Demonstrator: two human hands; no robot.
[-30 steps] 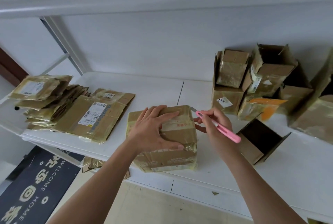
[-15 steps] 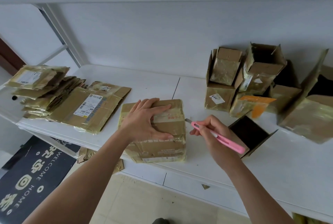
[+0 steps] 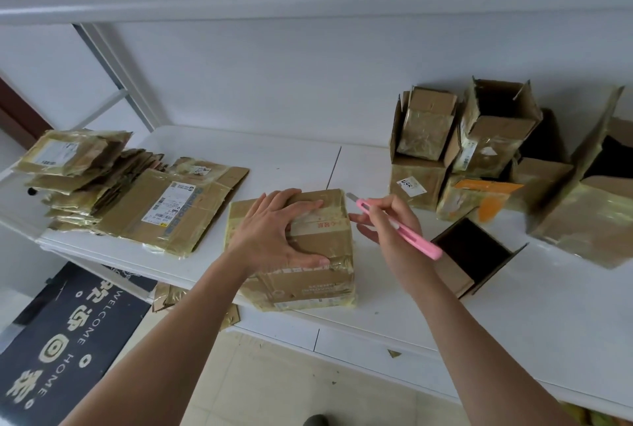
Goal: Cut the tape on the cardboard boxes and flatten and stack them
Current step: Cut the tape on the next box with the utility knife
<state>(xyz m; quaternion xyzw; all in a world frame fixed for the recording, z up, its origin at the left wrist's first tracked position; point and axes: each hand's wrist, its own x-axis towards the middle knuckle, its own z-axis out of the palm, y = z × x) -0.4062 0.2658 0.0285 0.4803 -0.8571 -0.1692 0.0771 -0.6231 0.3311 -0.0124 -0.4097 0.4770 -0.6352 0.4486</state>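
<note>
While the head view is the only one supplied, it shows the whole work area: a sealed cardboard box [image 3: 294, 247] sits at the near edge of a white table [image 3: 513, 316], between a pile of flattened boxes [image 3: 137, 192] on the left and a cluster of opened boxes [image 3: 486, 158] on the right. The left hand [image 3: 270, 230] lies flat on the box top with fingers spread and straight, thumb along the near top edge, pressing down to steady it. The right hand [image 3: 387, 230] pinches a pink knife [image 3: 394, 223] like a pen, its short blade raised just beside the far right corner of the box and not yet touching it, as far as can be judged. Shiny tape [image 3: 322, 220] runs across the top seam and around the edges. The box appears empty and therefore light, so it is likely to slide on the smooth table unless held down; pressure is best applied on the flap beside the seam, clear of the blade path. The cardboard should be stiff along its edges yet yield at the taped centre, so a shallow cut is advisable. Glossy tape may be slippery under the palm. One small open box [image 3: 479, 254] lies on its side just beside the right forearm, and a dark doormat [image 3: 61, 340] lies on the floor below.
</note>
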